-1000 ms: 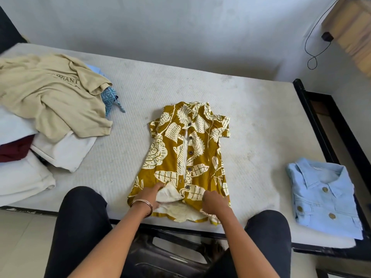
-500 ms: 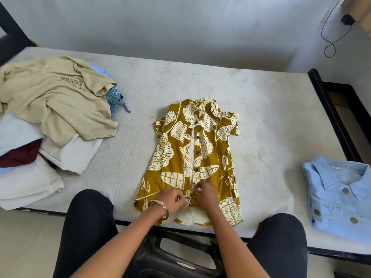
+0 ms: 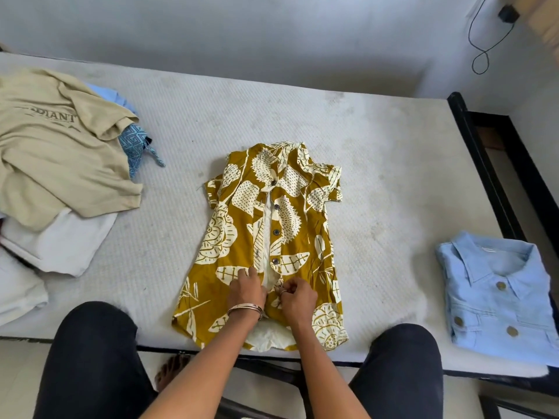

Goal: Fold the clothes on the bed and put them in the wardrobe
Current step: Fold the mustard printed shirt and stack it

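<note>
Where fingers [image 3: 282,290] curl: button hidden.

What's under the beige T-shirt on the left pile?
Under the beige T-shirt show a white garment, a blue patterned cloth and light blue fabric; the rest is covered.

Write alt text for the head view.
Both hands, left hand and right hand, pinch the placket of a mustard leaf-print shirt lying on the mattress, with a folded blue shirt right, unfolded clothes left.

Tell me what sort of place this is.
Most likely a bedroom: a bare mattress on a black bed frame against a wall, with a heap of unfolded clothes on it.
</note>
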Demonstrator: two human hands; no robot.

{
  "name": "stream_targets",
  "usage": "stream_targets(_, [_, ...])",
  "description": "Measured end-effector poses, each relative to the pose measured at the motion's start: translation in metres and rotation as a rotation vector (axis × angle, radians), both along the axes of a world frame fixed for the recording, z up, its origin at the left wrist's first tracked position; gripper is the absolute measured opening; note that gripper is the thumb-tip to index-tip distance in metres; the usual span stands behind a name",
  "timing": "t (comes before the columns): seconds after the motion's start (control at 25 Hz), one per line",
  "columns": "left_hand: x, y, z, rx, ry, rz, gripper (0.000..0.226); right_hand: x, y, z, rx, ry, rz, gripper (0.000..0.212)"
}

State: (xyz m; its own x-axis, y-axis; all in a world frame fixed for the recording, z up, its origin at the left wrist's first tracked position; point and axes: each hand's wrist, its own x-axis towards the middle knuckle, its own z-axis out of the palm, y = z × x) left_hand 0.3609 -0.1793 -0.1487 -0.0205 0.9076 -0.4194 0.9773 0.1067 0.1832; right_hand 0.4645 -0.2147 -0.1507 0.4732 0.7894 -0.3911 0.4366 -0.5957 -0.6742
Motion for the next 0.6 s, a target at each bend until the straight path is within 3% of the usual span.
stream_targets(0.12, [-0.004, -0.004, 0.004, 0.102, -0.041, -0.037, 0.032, -0.008, -0.001, 0.002, 0.015, -0.038, -0.031, 0.009])
stream_targets(0.2, [-0.006, -0.006, 0.010, 0.144, -0.150, 0.056, 0.027, -0.017, 0.003, 0.004, 0.017, -0.040, 0.017, 0.012])
stream_targets(0.32, [-0.014, -0.007, 0.020, 0.162, -0.420, 0.318, 0.019, -0.028, 0.006, 0.018, 0.050, 0.080, 0.053, 0.018])
stream_targets(0.6, [-0.026, -0.021, 0.026, 0.145, -0.590, 0.422, 0.019, -0.022, 0.005, 0.029, 0.038, 0.260, 0.009, 0.022])
